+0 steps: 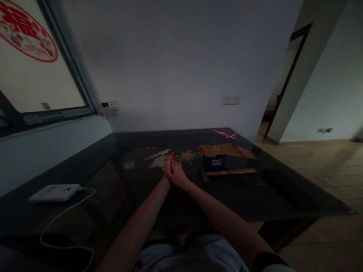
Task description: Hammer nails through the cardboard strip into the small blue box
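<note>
A power bank (55,193) and its cable (61,215) lie on the desk's (244,206) left; at centre, the left hand (167,165) and right hand (178,173) are loosely laid together, fingers released. Rightward, a hammer (231,172) blocks the near side of a box (214,162), followed by cardboard (235,150) and a black case (289,189).

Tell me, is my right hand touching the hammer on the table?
Apart: the head view shows a strip of dark tabletop between your right hand and the head of the hammer.
</note>
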### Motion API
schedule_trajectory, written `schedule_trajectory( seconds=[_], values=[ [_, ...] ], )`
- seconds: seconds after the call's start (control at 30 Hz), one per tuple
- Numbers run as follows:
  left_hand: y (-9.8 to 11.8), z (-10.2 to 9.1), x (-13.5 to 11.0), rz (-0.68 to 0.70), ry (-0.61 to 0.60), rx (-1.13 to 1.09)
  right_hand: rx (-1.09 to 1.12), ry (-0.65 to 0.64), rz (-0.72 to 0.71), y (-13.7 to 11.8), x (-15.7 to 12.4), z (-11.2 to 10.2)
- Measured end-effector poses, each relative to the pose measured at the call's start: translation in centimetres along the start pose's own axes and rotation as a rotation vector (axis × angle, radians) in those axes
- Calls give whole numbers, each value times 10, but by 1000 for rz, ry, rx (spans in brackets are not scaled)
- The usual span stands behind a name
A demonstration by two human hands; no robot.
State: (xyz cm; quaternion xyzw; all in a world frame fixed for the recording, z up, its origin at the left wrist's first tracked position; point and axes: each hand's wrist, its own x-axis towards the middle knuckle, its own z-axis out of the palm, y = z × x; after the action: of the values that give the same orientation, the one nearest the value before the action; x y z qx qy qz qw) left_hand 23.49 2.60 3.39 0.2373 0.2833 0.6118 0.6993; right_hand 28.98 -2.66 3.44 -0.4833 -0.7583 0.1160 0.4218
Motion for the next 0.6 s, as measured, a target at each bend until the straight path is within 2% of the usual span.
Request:
schedule_trajectory(
  seconds=[0.6],
  values=[
    [1, 4, -5, -4, 17, -43, 10, -4, -7, 1, 0, 0]
  ],
)
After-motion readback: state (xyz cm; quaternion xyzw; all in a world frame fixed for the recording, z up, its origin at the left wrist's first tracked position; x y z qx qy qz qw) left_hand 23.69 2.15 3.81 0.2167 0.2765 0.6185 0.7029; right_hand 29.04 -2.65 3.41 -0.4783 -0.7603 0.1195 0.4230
